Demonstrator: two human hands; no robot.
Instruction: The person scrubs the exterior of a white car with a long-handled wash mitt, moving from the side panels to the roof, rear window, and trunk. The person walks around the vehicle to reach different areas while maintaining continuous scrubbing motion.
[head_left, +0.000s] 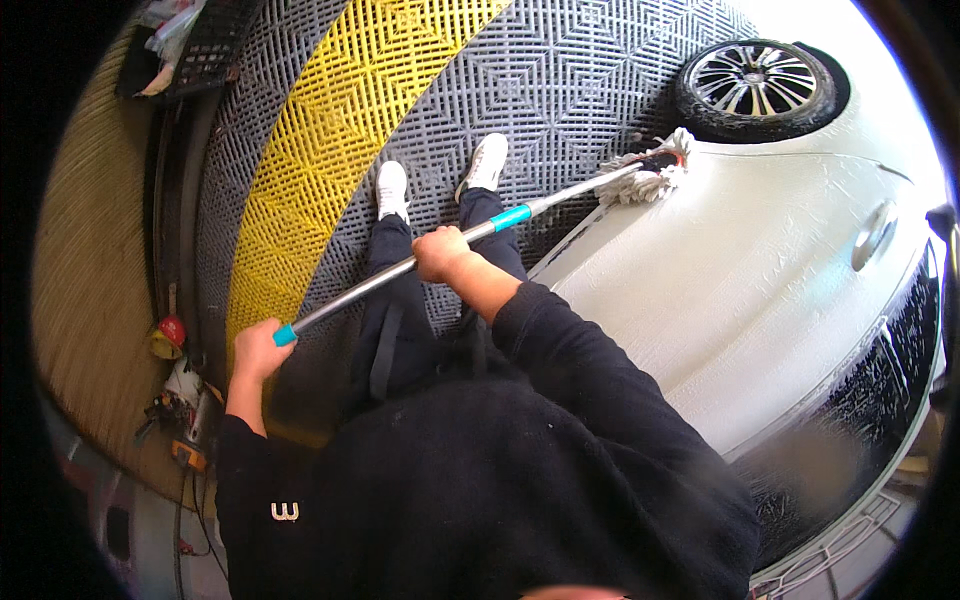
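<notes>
My left hand (257, 349) grips the teal-capped end of a telescopic metal pole (360, 291). Farther along, my right hand (440, 253) is wrapped around the bare metal just short of a teal collar (511, 218). At the pole's far end, a pale string mop head (646, 177) touches the lower side of a white car (712, 262), behind the wheel. Wet streaks and foam cover the car's door panel, its door handle (875, 235) and the dark window (847, 427).
The car's wheel (754, 79) stands at upper right. Grey plastic grid flooring (551, 82) with a yellow band (300, 172) lies underfoot. A black crate (217, 45) is at upper left. Tools and an orange-black device (189, 454) with cables sit at lower left.
</notes>
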